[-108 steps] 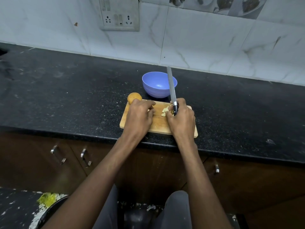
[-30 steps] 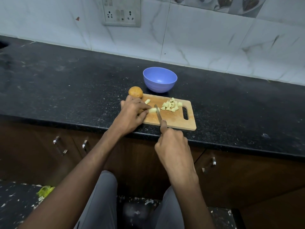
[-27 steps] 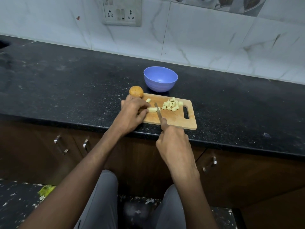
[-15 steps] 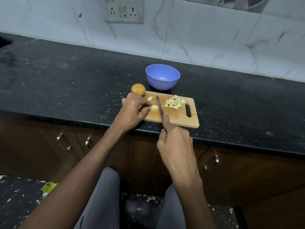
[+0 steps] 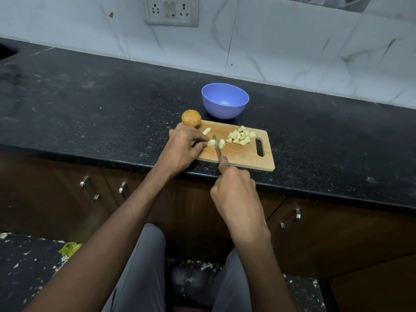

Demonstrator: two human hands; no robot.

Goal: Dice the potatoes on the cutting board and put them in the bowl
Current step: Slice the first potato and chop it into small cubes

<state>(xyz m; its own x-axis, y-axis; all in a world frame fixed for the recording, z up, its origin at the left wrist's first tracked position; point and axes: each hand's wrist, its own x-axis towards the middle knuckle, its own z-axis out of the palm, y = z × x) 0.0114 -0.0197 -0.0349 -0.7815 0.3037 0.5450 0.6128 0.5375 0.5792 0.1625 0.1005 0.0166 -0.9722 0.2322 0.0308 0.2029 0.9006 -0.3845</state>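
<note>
A wooden cutting board (image 5: 245,154) lies at the counter's front edge. My left hand (image 5: 184,147) pinches a peeled potato strip (image 5: 211,143) on the board. My right hand (image 5: 234,194) grips a knife (image 5: 217,148), index finger along its spine, and the blade cuts down through the strip. A cut piece (image 5: 222,143) lies just right of the blade. A pile of diced potato (image 5: 241,136) sits near the board's handle slot, and one loose strip (image 5: 206,131) lies further back. A whole unpeeled potato (image 5: 191,118) rests at the board's back left corner. The blue bowl (image 5: 225,101) stands behind the board, with nothing visible inside.
Black stone counter (image 5: 90,104) runs along a white tiled wall with a socket plate (image 5: 172,10). Wooden cabinet doors with metal handles (image 5: 89,190) are below. Yellow-green scraps (image 5: 69,248) lie on the floor at the lower left.
The knife was lifted upright 3.6 s ago; now it cuts the strip my left hand holds. In the last second a new piece has come off to the blade's right.
</note>
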